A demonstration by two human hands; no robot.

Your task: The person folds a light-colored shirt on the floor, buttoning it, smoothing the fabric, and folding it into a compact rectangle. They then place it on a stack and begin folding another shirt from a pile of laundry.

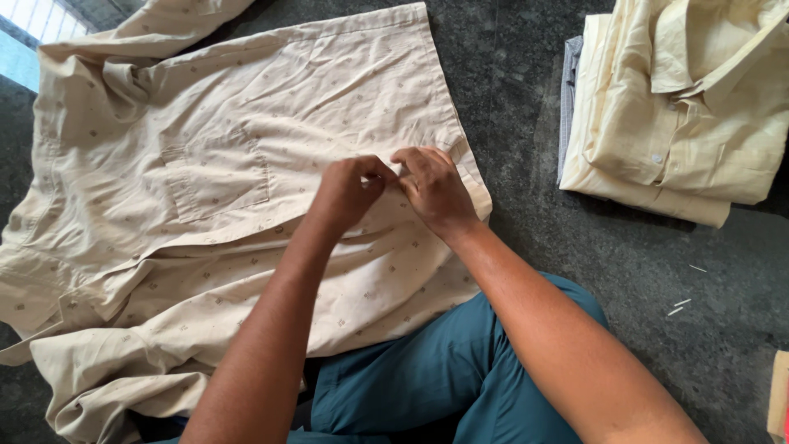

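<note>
Both hands, left (349,191) and right (433,191), pinch the shirt (246,164) placket on the floor (657,271); thin, limp, light cloth, best held at hems.

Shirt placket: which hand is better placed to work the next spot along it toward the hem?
Probably right. The right hand sits nearer the hem edge of the shirt, fingers pinching the placket. The left hand pinches beside it, on the collar side, touching it.

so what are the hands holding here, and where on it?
Both the left hand and right hand pinch the beige patterned shirt at its front edge, near the hem.
</note>
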